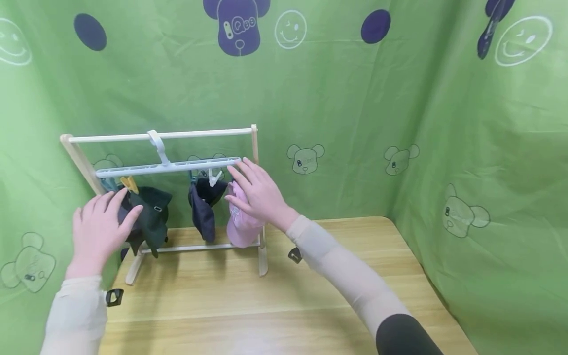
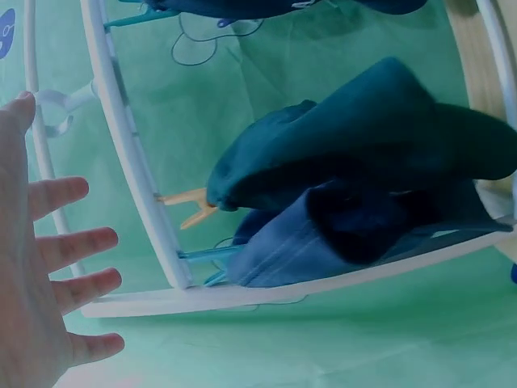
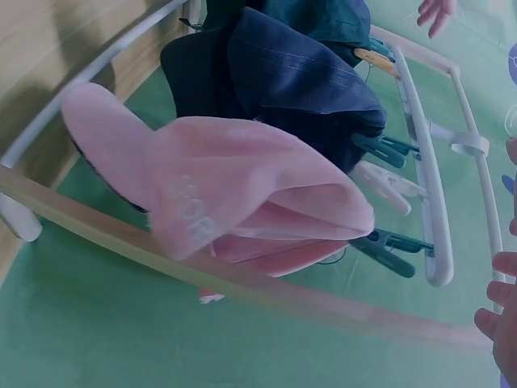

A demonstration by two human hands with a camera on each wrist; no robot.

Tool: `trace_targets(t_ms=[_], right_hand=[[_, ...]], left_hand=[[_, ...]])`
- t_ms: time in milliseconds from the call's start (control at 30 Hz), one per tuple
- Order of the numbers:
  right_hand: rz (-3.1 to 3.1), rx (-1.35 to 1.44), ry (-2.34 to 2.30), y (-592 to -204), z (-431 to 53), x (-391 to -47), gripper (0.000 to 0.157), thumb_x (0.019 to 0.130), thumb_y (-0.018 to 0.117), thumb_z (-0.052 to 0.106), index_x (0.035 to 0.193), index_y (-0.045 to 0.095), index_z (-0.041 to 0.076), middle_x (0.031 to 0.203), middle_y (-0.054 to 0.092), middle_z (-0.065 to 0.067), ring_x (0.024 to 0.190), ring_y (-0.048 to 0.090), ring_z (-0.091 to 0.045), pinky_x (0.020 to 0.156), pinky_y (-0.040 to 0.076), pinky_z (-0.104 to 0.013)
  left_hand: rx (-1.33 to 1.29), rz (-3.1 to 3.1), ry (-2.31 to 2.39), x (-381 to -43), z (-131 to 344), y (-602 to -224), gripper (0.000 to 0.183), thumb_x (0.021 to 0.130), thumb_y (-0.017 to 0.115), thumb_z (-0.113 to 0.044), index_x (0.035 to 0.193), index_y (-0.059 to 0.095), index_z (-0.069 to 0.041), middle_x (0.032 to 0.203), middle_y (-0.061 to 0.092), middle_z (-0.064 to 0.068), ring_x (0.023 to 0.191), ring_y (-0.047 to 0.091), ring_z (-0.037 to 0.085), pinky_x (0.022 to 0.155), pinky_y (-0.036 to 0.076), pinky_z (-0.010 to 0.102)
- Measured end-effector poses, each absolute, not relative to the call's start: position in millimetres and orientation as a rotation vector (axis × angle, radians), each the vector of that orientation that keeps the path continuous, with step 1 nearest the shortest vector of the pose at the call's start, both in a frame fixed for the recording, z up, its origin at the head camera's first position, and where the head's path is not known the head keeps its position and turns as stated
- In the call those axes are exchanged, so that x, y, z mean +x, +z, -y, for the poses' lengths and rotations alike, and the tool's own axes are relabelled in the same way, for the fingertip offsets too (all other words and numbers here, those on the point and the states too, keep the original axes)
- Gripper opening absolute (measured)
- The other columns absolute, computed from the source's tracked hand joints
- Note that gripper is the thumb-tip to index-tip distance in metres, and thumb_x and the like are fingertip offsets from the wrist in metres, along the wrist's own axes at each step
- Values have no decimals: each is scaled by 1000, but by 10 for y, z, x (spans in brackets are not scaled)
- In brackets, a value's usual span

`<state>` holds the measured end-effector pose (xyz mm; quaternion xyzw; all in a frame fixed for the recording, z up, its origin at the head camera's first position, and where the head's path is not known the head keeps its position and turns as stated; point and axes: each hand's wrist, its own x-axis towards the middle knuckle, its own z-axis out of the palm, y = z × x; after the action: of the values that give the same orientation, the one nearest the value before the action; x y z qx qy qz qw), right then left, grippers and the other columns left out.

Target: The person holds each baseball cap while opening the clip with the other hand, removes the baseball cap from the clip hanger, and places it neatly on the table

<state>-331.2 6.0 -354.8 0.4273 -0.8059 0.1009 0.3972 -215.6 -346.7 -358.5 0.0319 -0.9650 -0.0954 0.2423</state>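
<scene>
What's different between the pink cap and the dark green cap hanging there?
Colour: the pink cap is pale, while the dark green cap is deep-toned.
Clip: a teal clip holds the pink cap; a yellow-orange clip holds the dark green cap.
Place: the pink cap hangs near the right hand, the dark green cap near the left hand.
Both hang from the same hanger.

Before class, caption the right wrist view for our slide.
Pink cap and blue cap clipped to a hanger.
</scene>
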Motion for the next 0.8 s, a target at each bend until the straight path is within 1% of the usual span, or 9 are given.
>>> trace_targets(t_ms=[133,267,333,500,633,800], right_hand=[[2020,1065,194,-3429,17,-3375,73,91,58,52,145,43,7,149,45,-17,143,37,-32,123,22,-41],[2030,1064,155,-3281,85,-3438,73,92,55,53,147,39,8,152,40,-17,146,32,-31,125,14,-41],[2038,1064,143,-3203,114,-3469,73,93,54,54,148,39,8,153,39,-17,146,30,-32,125,13,-41],[2044,1041,95,-3013,171,-3548,72,94,52,55,148,39,8,153,39,-17,146,30,-33,125,15,-43],[2086,1015,75,-2883,219,-3612,72,95,47,57,149,36,10,154,38,-16,148,27,-32,125,12,-42],[2163,958,60,-2764,291,-3686,72,96,45,58,151,34,13,155,38,-12,149,26,-29,125,12,-42]], left_hand=[[84,2653,-260,-2205,3471,-3450,70,98,33,-62,152,32,-17,149,38,25,134,30,48,105,18,72],[75,2643,-244,-2254,3499,-3345,70,98,33,-62,152,31,-17,148,38,27,134,29,49,105,18,73],[69,2634,-238,-2281,3521,-3297,70,98,33,-61,152,31,-17,147,38,27,134,29,49,105,19,73],[73,2622,-243,-2362,3583,-3172,72,98,32,-62,154,25,-18,150,34,28,137,27,50,105,19,73],[91,2611,-247,-2433,3641,-3083,73,98,31,-63,155,22,-18,153,30,28,140,24,50,106,19,73],[114,2622,-260,-2514,3683,-2974,75,98,28,-63,156,19,-17,157,23,26,143,20,48,110,14,71]])
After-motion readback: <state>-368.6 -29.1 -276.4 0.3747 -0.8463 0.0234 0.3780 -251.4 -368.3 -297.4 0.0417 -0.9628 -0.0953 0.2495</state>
